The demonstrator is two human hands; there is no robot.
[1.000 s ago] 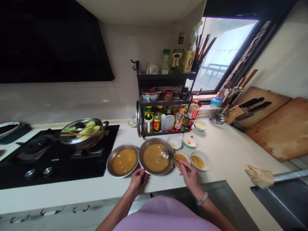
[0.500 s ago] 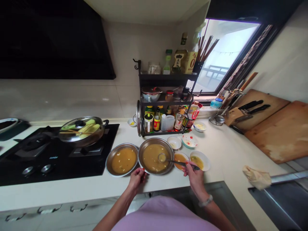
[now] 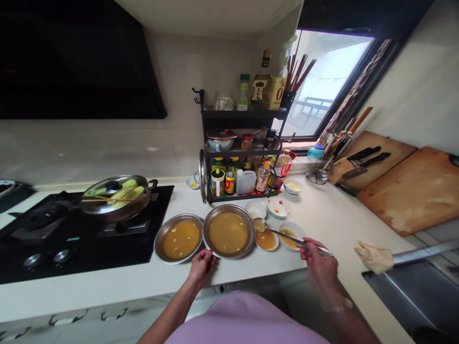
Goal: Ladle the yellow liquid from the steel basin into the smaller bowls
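Note:
My right hand (image 3: pixel 320 267) grips the dark handle of a ladle (image 3: pixel 260 224). Its bowl end holds liquid and hangs above a small white bowl of orange-brown liquid (image 3: pixel 267 241), just beyond the right rim of a metal basin (image 3: pixel 253 239). Yellowish-brown broth with pale bits fills much of this basin. At its lower left rim, my left hand (image 3: pixel 202 265) is closed, thumb and finger pinching the edge. A second metal basin (image 3: pixel 158 243) of similar broth stands to the left. Under the ladle's handle sits another white bowl (image 3: pixel 300 231) with yellowish liquid.
Behind the basins stands a black rack (image 3: pixel 244 154) of bottles and jars. Small bowls, including a red-spotted one (image 3: pixel 278 209), are grouped to its front right. A lidded pan (image 3: pixel 116 200) rests on the stove at left. Knives and cutting boards (image 3: pixel 405 191) lean at right.
My right hand has moved right, lifting the ladle out of the right-hand basin and over the small bowl of orange-brown liquid. My left hand stays at the basin's rim. The view has shifted slightly.

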